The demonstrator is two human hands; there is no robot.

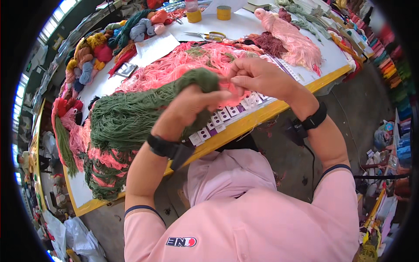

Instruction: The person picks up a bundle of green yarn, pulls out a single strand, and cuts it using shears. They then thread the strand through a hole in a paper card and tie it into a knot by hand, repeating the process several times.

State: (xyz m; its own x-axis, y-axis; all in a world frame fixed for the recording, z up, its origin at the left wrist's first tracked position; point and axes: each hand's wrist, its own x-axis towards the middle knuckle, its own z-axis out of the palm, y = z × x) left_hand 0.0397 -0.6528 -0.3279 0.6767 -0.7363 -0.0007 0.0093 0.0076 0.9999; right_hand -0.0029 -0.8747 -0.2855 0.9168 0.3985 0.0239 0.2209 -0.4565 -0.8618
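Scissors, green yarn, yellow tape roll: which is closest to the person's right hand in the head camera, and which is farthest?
From the right hand:
1. Green yarn, just to its left, gripped by the left hand.
2. Scissors, farther back on the white table.
3. Yellow tape roll, at the far table edge.

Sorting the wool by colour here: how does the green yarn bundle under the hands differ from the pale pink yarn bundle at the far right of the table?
The green yarn bundle is dark green and gripped by the left hand; the pale pink yarn bundle is light pink and untouched. The green one lies near the table's front edge, the pink one farther back. The green one looks bulkier. Both are loose, stringy skeins on the white, yellow-edged table.
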